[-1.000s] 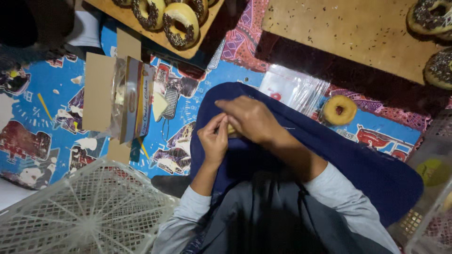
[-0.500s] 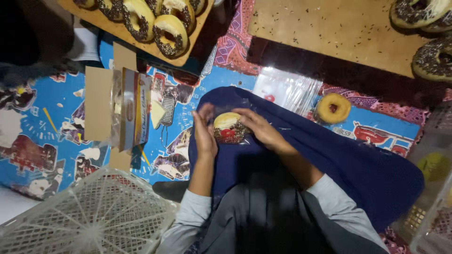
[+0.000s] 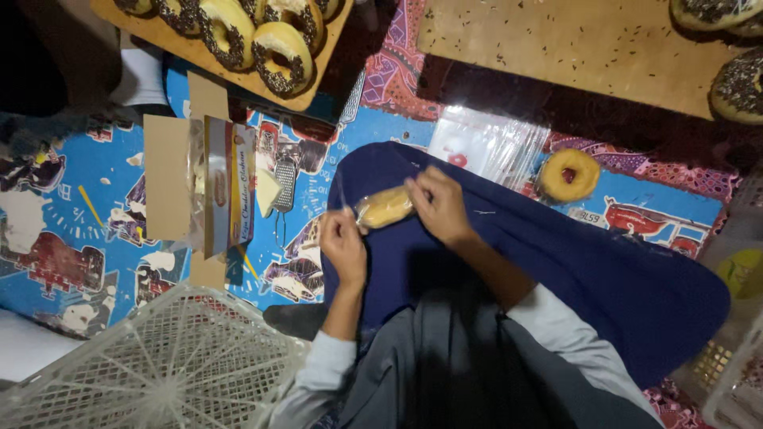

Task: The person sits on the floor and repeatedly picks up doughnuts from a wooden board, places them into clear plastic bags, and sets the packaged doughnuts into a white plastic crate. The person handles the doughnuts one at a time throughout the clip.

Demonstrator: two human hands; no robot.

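Since half a second earlier, you turned the bagged doughnut (image 3: 385, 207) edge-on and raised it off the blue cloth (image 3: 556, 262). Your right hand (image 3: 439, 205) pinched its right end; your left hand (image 3: 343, 245), fingers curled, nipped the film at its left. Judged light, soft, crushable, slippery wrap: grip bag ends only.

doughnut tray (image 3: 318, 95) cut off at top, crate (image 3: 159, 365) cropped below
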